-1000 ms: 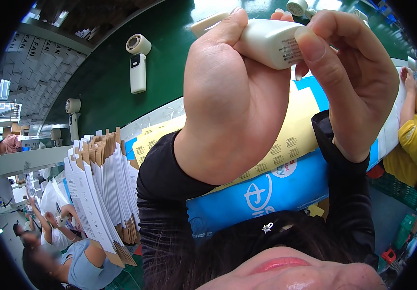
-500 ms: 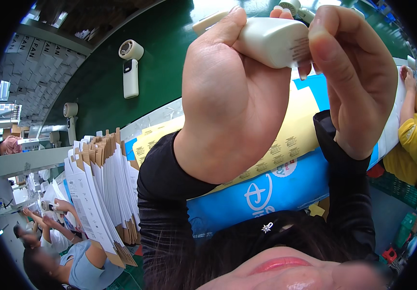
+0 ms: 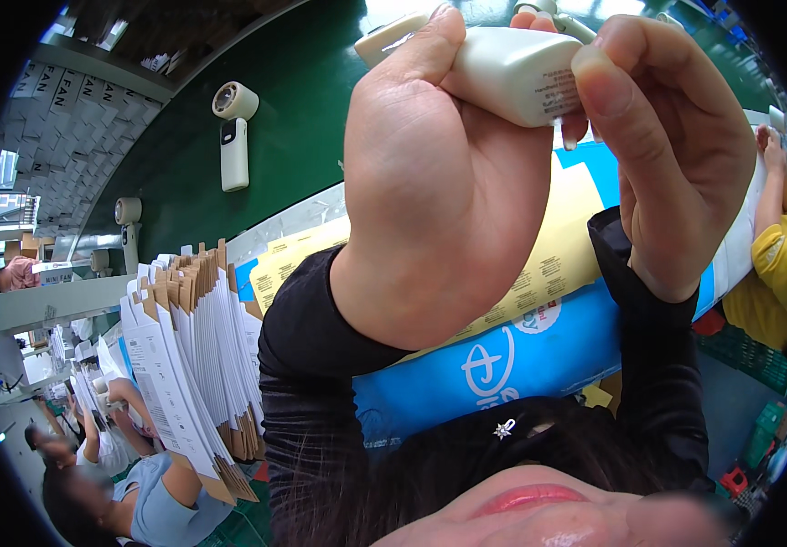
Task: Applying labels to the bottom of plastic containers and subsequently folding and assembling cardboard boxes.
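Observation:
My left hand (image 3: 439, 173) is wrapped round a white handheld fan (image 3: 512, 68), its thumb on top. The fan lies tilted, with one end toward my right hand (image 3: 676, 146). A small clear label with dark print (image 3: 555, 88) is on that end of the fan. My right thumb and fingertips are closed at the label's edge, against the fan; how much of the label they grip is partly hidden. Below my hands lie yellow sheets of printed labels (image 3: 569, 214) on a blue printed package (image 3: 558, 337).
Another white handheld fan (image 3: 235, 155) lies on the green belt (image 3: 293, 109), with one more fan (image 3: 127, 228) farther left. Several flat white cartons (image 3: 197, 356) stand stacked at my left. Co-workers sit at lower left; a yellow sleeve (image 3: 776, 264) shows at right.
The fan in my left hand has tilted slightly, and the label's print is clearer. My right thumb has shifted slightly left. Fans on the belt have moved left.

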Demonstrator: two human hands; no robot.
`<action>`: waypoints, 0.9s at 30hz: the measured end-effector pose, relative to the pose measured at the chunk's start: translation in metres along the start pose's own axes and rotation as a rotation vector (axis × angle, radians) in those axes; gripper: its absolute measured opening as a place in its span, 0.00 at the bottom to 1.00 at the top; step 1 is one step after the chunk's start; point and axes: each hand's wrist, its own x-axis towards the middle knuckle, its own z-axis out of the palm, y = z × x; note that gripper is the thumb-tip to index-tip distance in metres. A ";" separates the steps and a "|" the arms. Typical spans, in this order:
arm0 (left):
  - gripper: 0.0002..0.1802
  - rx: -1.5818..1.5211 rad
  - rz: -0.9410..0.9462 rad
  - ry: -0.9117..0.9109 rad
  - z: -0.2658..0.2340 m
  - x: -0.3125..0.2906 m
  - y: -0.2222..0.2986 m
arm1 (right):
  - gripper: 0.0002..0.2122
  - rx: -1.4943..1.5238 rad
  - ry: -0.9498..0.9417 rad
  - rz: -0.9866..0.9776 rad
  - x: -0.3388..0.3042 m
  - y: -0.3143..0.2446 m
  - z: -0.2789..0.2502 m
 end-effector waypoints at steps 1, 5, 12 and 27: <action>0.19 0.006 -0.003 -0.002 0.000 0.000 0.000 | 0.11 -0.002 -0.001 -0.003 0.000 0.000 0.000; 0.19 0.039 -0.005 -0.014 -0.001 -0.001 0.001 | 0.11 -0.003 0.004 -0.008 -0.001 0.001 0.000; 0.18 0.055 -0.010 -0.017 -0.001 -0.001 0.000 | 0.09 0.027 0.088 0.036 0.002 -0.001 0.009; 0.17 -0.059 0.008 0.037 -0.005 -0.003 -0.002 | 0.09 -0.299 0.150 -0.046 0.000 0.003 0.014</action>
